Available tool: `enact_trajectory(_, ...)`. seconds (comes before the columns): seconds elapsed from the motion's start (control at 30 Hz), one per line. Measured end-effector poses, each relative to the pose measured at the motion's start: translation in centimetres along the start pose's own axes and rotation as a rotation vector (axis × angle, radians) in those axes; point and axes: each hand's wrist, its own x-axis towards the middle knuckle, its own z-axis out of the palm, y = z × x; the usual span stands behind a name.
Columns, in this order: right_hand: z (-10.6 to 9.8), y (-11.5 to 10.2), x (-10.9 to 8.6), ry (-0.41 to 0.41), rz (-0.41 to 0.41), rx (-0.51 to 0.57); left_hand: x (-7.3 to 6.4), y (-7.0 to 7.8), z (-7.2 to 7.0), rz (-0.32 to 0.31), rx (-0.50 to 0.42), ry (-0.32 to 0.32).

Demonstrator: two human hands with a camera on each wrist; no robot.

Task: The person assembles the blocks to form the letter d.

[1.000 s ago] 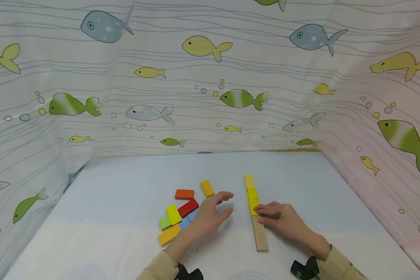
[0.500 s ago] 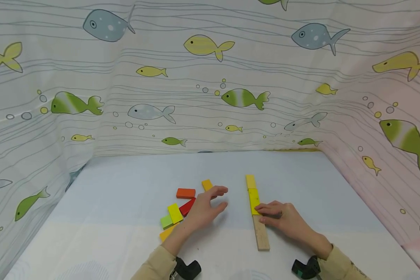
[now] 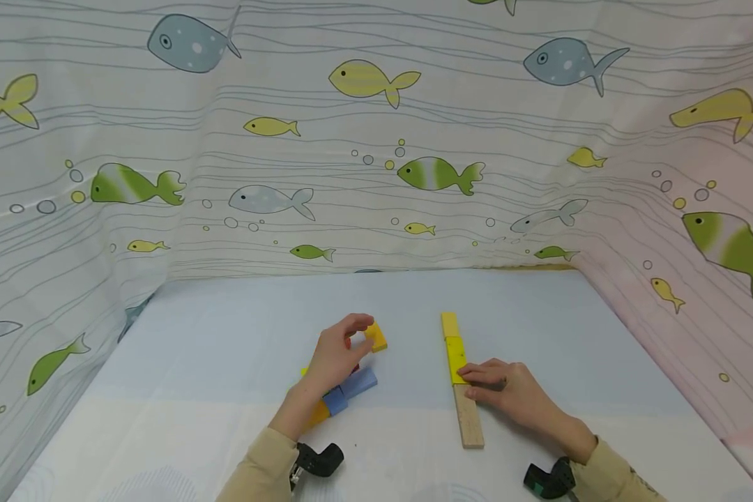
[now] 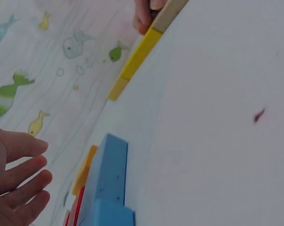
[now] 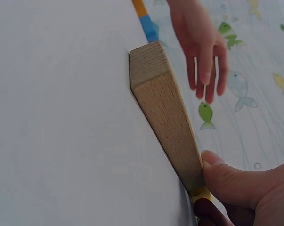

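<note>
The left hand (image 3: 335, 357) is hovering, relaxed and empty, by the amber block (image 3: 379, 342) at left; the right hand (image 3: 517, 395), unclenched, is touching the yellow block (image 3: 454, 354) and wooden block (image 3: 468, 422) at right. All are looking light, rigid, barely slippery; pinching across long sides should suit.

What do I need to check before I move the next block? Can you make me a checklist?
1. Row joined: ok. The long bare-wood block, bright yellow rectangular block and pale yellow rectangular block lie end to end.
2. Right hand at the row: ok, it touches it.
3. Left hand free: ok, it holds nothing.
4. Left fingers touching the orange-yellow rectangular block: cannot tell; they overlap it in the head view.
5. Every loose block in plain sight: not ok. In the head view, your left hand covers part of the coloured block pile.
</note>
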Motion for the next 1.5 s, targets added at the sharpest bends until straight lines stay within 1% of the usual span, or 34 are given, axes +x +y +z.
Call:
enact_trajectory(0.1, -0.1, 0.0, 0.0, -0.003, -0.006, -0.009, 0.2, -0.4, -1.0, -0.038, 0.031, 0.025)
enact_trajectory(0.23, -0.2, 0.0, 0.0, -0.006, -0.004, -0.014, 0.3, -0.9, -2.4, -0.082, 0.042, 0.013)
enact_trajectory(0.33, -0.2, -0.1, -0.1, -0.008, 0.003, -0.015, 0.3, -1.1, -3.3, -0.137, 0.056, 0.008)
enact_trajectory(0.43, -0.2, -0.1, -0.1, -0.010, 0.013, -0.006, 0.3, -1.2, -4.0, -0.204, 0.113, 0.018)
enact_trajectory(0.57, -0.3, 0.0, -0.1, -0.013, 0.030, 0.021, 0.1, -1.1, -4.4, -0.285, 0.195, 0.031)
enact_trajectory(0.63, -0.3, 0.0, -0.1, -0.013, 0.037, 0.034, 0.0, -1.1, -4.4, -0.318, 0.208, 0.030)
enact_trajectory(0.73, -0.2, 0.1, -0.1, -0.016, 0.035, 0.042, 0.0, -1.2, -4.3, -0.348, 0.215, 0.033)
enact_trajectory(0.87, -0.2, 0.0, -0.1, -0.020, 0.033, 0.051, -0.1, -1.4, -4.2, -0.367, 0.199, 0.030)
enact_trajectory(0.97, -0.3, 0.0, -0.1, -0.019, 0.028, 0.048, -0.2, -1.7, -4.0, -0.369, 0.186, 0.022)
enact_trajectory(1.3, -0.3, 0.0, -0.1, -0.020, 0.026, 0.057, 0.0, -2.4, -2.9, -0.337, 0.127, 0.005)
enact_trajectory(1.37, -0.3, 0.0, -0.1, -0.021, 0.033, 0.055, 0.0, -2.5, -2.6, -0.335, 0.138, 0.006)
enact_trajectory(1.5, -0.2, -0.1, -0.1, -0.019, 0.047, 0.051, 0.1, -2.3, -2.2, -0.336, 0.193, 0.015)
